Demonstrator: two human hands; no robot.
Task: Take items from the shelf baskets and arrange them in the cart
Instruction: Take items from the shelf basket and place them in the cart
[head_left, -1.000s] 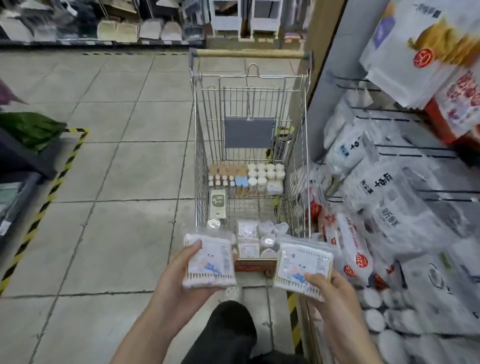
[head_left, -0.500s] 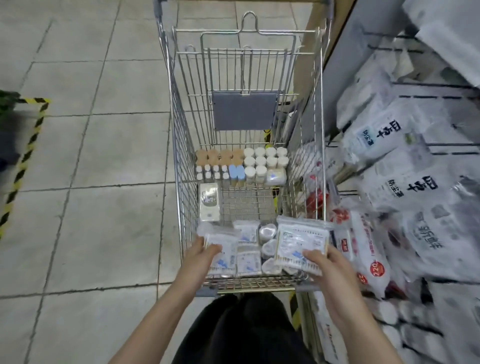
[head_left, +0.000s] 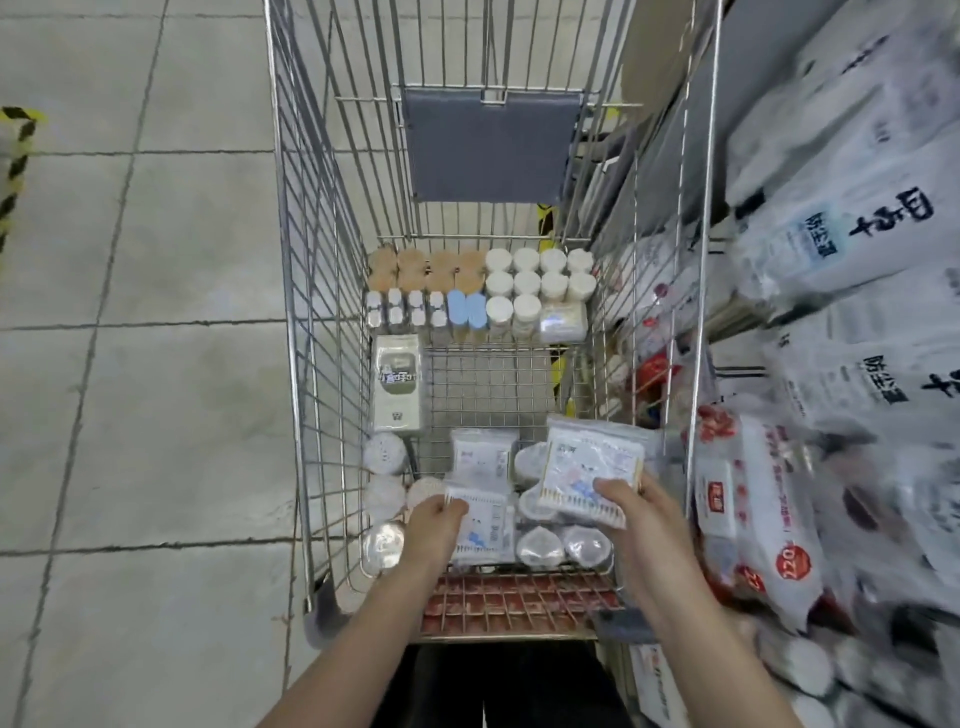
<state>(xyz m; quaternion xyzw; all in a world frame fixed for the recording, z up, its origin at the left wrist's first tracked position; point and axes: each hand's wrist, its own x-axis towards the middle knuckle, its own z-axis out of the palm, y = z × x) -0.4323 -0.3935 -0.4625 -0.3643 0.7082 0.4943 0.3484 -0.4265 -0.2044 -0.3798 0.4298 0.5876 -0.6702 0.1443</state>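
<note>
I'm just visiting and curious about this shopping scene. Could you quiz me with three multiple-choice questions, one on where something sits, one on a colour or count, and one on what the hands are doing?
1. Where in the cart do the round-lidded jars stand?
A. Along the far end
B. Against the near end
C. Outside on the floor

2. What colour are the two lids left of the white-lidded jars?
A. Red
B. Light blue
C. Black

3. What is the right hand doing?
A. Hanging idle
B. Pushing the cart wall
C. Holding a pack of cotton swabs

Answers: 1 A, the jars sit in rows at the far end, below the grey flap. 2 B, both lids are pale blue. 3 C, its fingers grip the pack's lower edge above the cart, while the left hand holds another pack low in the cart.
</note>
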